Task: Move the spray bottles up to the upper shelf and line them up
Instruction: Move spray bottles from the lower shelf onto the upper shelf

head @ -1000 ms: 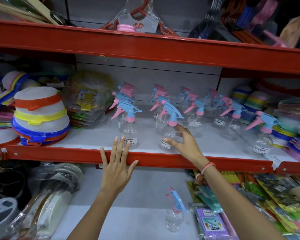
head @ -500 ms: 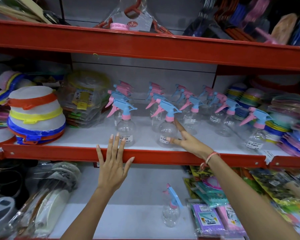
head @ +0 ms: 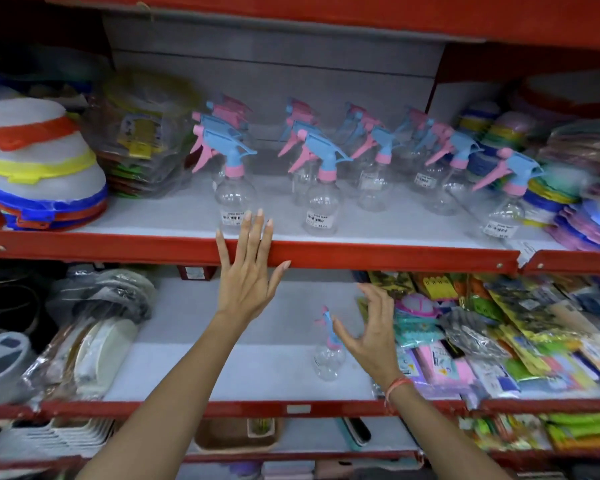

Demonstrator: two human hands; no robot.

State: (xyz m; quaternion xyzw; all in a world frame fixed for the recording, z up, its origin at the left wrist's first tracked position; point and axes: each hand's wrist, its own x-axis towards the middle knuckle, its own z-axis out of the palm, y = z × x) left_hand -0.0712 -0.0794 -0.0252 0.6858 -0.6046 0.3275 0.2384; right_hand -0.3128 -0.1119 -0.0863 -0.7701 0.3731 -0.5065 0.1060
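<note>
White price sticker on front-middle spray bottle: barcode, ends "35.00", top line too blurred. Stickers on other bottles unreadable. Packets' print on lower shelf also blurred.

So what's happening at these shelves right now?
A person is restocking spray bottles. The left hand lies flat against the red front edge of the upper shelf, where many spray bottles with blue and pink triggers already stand in rows. The right hand is open and reaching for the last spray bottle, which stands alone on the lower shelf. It has not gripped it yet.
</note>
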